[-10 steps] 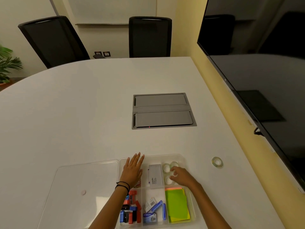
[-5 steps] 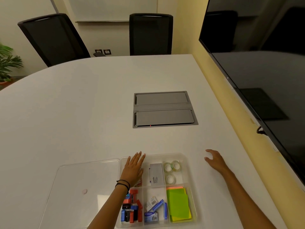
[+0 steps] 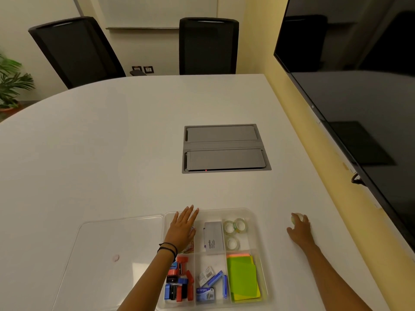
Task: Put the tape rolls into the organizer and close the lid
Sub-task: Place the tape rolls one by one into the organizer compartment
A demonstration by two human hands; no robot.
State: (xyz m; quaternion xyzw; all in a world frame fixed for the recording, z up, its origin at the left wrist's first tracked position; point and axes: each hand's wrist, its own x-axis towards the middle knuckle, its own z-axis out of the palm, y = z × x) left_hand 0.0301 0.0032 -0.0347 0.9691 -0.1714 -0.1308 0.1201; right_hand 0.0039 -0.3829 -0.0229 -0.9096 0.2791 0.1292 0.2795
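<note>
A clear plastic organizer (image 3: 253,217) sits at the near edge of the white table. Three clear tape rolls (image 3: 233,227) lie in its far right compartment. My left hand (image 3: 183,226) rests flat, fingers spread, over the far left compartment. To the right of the organizer, my right hand (image 3: 299,228) lies on the table with its fingers closed around a loose tape roll (image 3: 296,217), which shows only partly at the fingertips. The clear lid (image 3: 112,239) lies flat on the table, left of the organizer.
Other compartments hold a grey box (image 3: 213,237), green sticky notes (image 3: 242,276), staple boxes (image 3: 207,285) and coloured clips (image 3: 178,282). A grey cable hatch (image 3: 224,149) is set into the table's middle. A dark screen (image 3: 359,86) hangs on the right wall. Two black chairs (image 3: 208,44) stand behind.
My right hand left the tape compartment, swept right across the table and closed over the loose roll there. My left hand stayed on the organizer.
</note>
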